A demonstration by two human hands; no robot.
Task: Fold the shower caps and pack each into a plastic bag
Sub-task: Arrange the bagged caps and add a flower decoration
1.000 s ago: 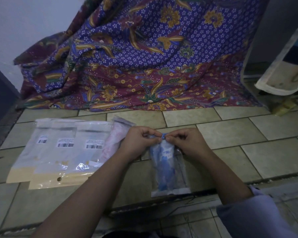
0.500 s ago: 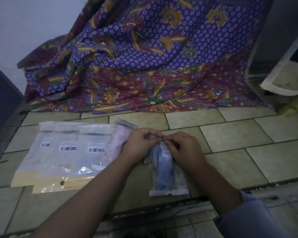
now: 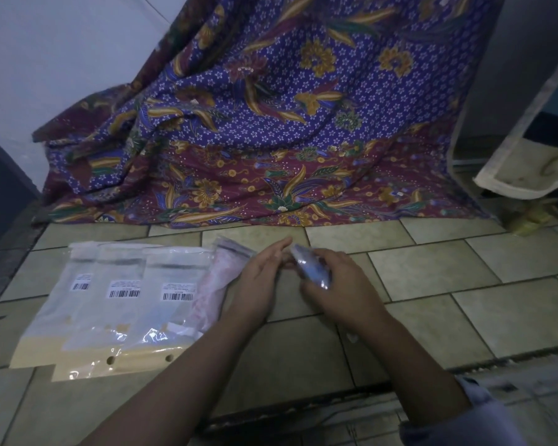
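My right hand (image 3: 339,281) is closed around a clear plastic bag with a blue shower cap (image 3: 311,268) inside, lifted off the tiled floor and tilted. Just to its left, my left hand (image 3: 261,278) hovers with fingers spread, its fingertips close to the bag's top end. A bag holding a pink shower cap (image 3: 216,281) lies flat on the tiles left of my left hand. Further left lie three overlapping clear bags with barcode labels (image 3: 123,294).
A purple and maroon patterned cloth (image 3: 271,123) drapes down the wall onto the floor behind the work spot. A white object (image 3: 525,175) leans at the far right. A dark gap (image 3: 303,410) runs across the tile edge near me.
Both hands were pinching the top of the blue cap's bag as it hung down. Now the right hand alone grips it, lifted and turned, and the left hand has let go and spread.
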